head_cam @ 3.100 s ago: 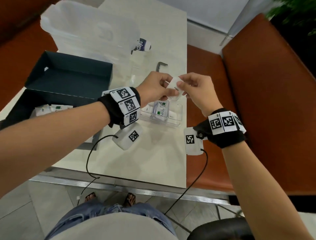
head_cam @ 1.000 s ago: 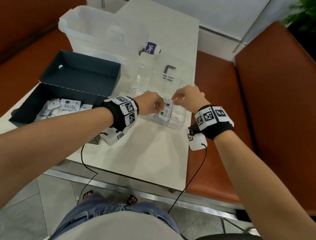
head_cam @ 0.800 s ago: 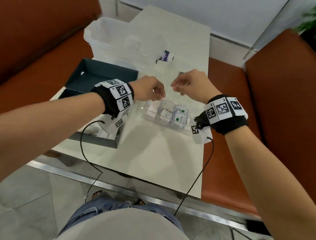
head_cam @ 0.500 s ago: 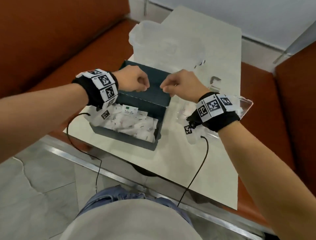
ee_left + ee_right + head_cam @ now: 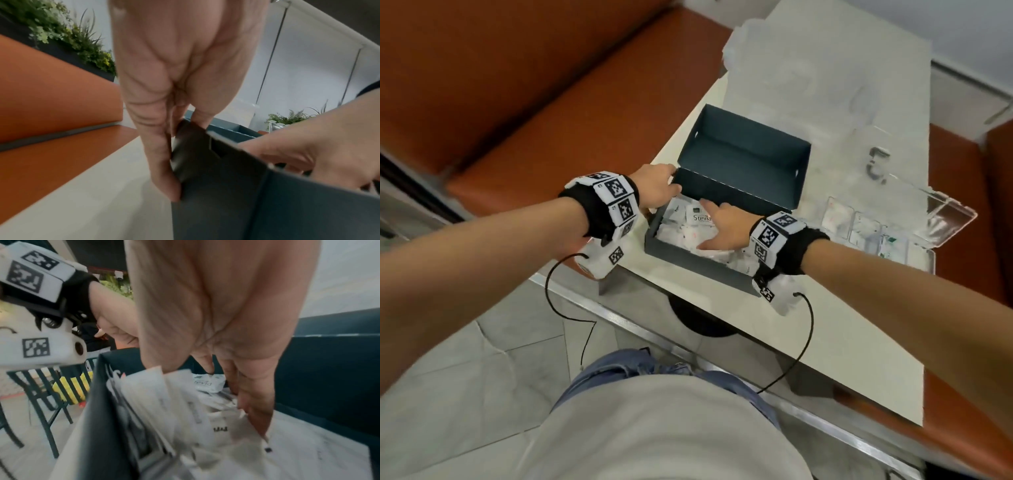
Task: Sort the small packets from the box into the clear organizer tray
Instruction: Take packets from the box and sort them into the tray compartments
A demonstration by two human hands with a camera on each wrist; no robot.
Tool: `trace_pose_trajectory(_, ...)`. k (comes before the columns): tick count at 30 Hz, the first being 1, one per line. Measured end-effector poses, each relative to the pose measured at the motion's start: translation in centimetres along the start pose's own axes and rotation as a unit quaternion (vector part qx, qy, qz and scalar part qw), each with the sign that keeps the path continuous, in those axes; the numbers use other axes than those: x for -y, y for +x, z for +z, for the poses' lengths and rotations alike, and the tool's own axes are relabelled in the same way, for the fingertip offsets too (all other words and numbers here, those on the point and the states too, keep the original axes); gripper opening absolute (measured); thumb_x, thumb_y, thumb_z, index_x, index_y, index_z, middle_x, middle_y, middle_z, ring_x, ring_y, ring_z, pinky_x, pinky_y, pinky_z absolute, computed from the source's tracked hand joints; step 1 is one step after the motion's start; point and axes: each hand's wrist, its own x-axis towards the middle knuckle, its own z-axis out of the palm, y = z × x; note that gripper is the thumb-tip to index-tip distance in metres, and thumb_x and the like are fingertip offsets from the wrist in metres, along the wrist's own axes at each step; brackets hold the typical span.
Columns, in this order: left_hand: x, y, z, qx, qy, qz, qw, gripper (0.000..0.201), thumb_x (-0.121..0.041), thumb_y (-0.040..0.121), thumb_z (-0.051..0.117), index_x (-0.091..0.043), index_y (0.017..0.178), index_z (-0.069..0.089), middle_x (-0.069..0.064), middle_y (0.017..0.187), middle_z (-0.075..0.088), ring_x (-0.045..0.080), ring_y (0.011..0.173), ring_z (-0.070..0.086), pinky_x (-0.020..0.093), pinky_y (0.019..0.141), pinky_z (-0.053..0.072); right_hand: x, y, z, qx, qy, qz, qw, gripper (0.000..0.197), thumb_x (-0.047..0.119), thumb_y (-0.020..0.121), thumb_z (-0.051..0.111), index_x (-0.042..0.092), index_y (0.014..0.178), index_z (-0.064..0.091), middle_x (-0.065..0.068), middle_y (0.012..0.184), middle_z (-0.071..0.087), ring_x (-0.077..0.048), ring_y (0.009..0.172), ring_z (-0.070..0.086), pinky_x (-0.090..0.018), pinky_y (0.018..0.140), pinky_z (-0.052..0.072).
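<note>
A dark teal box (image 5: pixel 698 263) stands open on the white table, its lid tipped back, with several small white packets (image 5: pixel 681 236) inside. One packet is printed "Stevia" (image 5: pixel 700 217). My left hand (image 5: pixel 657 186) holds the box's left wall (image 5: pixel 226 194), fingers (image 5: pixel 162 162) flat on the outside and thumb over the rim. My right hand (image 5: pixel 717 228) reaches into the box with fingers (image 5: pixel 255 410) stretched down among the packets (image 5: pixel 185 410), gripping none that I can see. The clear organizer tray (image 5: pixel 928 260) sits to the right, lid open, with a few packets inside.
A translucent white plastic bin (image 5: pixel 791 75) stands behind the box. Orange bench seats (image 5: pixel 551 102) flank the table on both sides. The table's front edge (image 5: pixel 722 363) runs just below my wrists. The tray's clear lid (image 5: pixel 952 219) lies open at the right.
Both hands left the organizer tray and moved left to the box. The left hand took hold of the box wall and the right hand went down into the packets.
</note>
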Motion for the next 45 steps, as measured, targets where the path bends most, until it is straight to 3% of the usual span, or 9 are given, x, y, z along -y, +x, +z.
trace_pose_trajectory(5,0.2,0.2,0.0,0.02,-0.002,-0.008,1.0,0.043,-0.025,0.104,0.04,-0.008,0.143,0.041,0.02,0.134,0.054,0.037,0.114,0.056,0.029,0.077,0.044,0.5,0.6,-2.1,-0.032,0.164,-0.006,0.986,0.065,0.038,0.088,0.066,0.012,0.141,0.041,-0.009,0.131,0.057,-0.02,0.104,0.057,-0.026,0.086,0.044)
trace_pose_trajectory(8,0.4,0.3,-0.1,0.041,-0.032,-0.017,0.999,0.043,-0.028,0.104,0.039,-0.012,0.144,0.041,0.018,0.135,0.054,0.036,0.115,0.056,0.03,0.078,0.045,-0.4,0.5,-2.2,-0.08,0.077,0.049,0.993,0.041,0.034,0.094,0.057,-0.002,0.115,0.058,-0.017,0.114,0.063,-0.024,0.088,0.059,-0.03,0.074,0.047)
trace_pose_trajectory(10,0.6,0.3,-0.2,0.066,-0.076,-0.039,0.994,0.044,-0.032,0.104,0.039,-0.015,0.146,0.038,0.015,0.135,0.054,0.038,0.112,0.059,0.037,0.079,0.052,-0.7,0.1,-1.4,-0.064,0.021,0.08,0.995,0.037,0.035,0.098,0.05,0.0,0.087,0.052,-0.015,0.091,0.058,-0.022,0.076,0.053,-0.029,0.063,0.04)
trace_pose_trajectory(14,0.7,0.0,-0.6,0.117,-0.178,-0.08,0.974,0.05,-0.037,0.103,0.043,-0.023,0.15,0.032,0.013,0.146,0.044,0.044,0.118,0.054,0.053,0.09,0.053,0.2,0.2,-0.3,-0.054,0.001,0.063,0.997,0.041,0.043,0.099,0.044,0.004,0.088,0.047,-0.008,0.082,0.05,-0.022,0.079,0.049,-0.03,0.067,0.036)
trace_pose_trajectory(20,0.9,-0.1,-0.9,0.142,-0.231,-0.091,0.958,0.048,-0.035,0.101,0.047,-0.023,0.147,0.04,0.011,0.145,0.045,0.044,0.12,0.052,0.058,0.094,0.049,2.3,1.6,-0.9,-0.088,0.117,0.043,0.988,0.045,0.046,0.093,0.055,0.002,0.098,0.059,-0.007,0.082,0.054,-0.023,0.081,0.053,-0.03,0.06,0.039)
trace_pose_trajectory(26,1.3,0.1,-0.8,0.141,-0.234,-0.088,0.958,0.045,-0.036,0.101,0.048,-0.027,0.144,0.042,0.011,0.138,0.051,0.039,0.111,0.058,0.057,0.09,0.052,3.7,2.9,-0.8,-0.122,0.341,0.095,0.927,0.032,0.032,0.089,0.061,0.017,0.065,0.048,0.001,0.062,0.048,-0.015,0.057,0.047,-0.025,0.055,0.039)
trace_pose_trajectory(34,1.2,0.0,-0.9,0.141,-0.23,-0.087,0.959,0.044,-0.035,0.102,0.046,-0.029,0.145,0.041,0.01,0.135,0.05,0.037,0.107,0.057,0.052,0.084,0.055,5.4,3.9,-1.9,-0.132,0.499,0.162,0.841,0.004,0.003,0.093,0.054,0.0,0.094,0.056,-0.014,0.072,0.053,-0.022,0.053,0.051,-0.033,0.054,0.055)
trace_pose_trajectory(39,1.3,0.0,-0.8,0.135,-0.223,-0.081,0.962,0.042,-0.037,0.102,0.044,-0.031,0.144,0.042,0.01,0.136,0.051,0.038,0.109,0.059,0.056,0.086,0.055,6.0,4.4,-2.3,-0.126,0.426,0.173,0.879,0.009,0.006,0.096,0.049,0.002,0.095,0.056,-0.007,0.068,0.045,-0.019,0.057,0.042,-0.025,0.051,0.035)
trace_pose_trajectory(45,1.7,0.2,-0.6,0.134,-0.23,-0.066,0.962,0.046,-0.042,0.1,0.047,-0.031,0.144,0.04,0.008,0.126,0.059,0.028,0.092,0.066,0.048,0.071,0.06,3.5,3.6,-2.7,-0.113,0.425,0.158,0.884,0.02,0.008,0.082,0.071,0.004,0.102,0.066,-0.007,0.075,0.056,-0.023,0.073,0.058,-0.037,0.075,0.057)
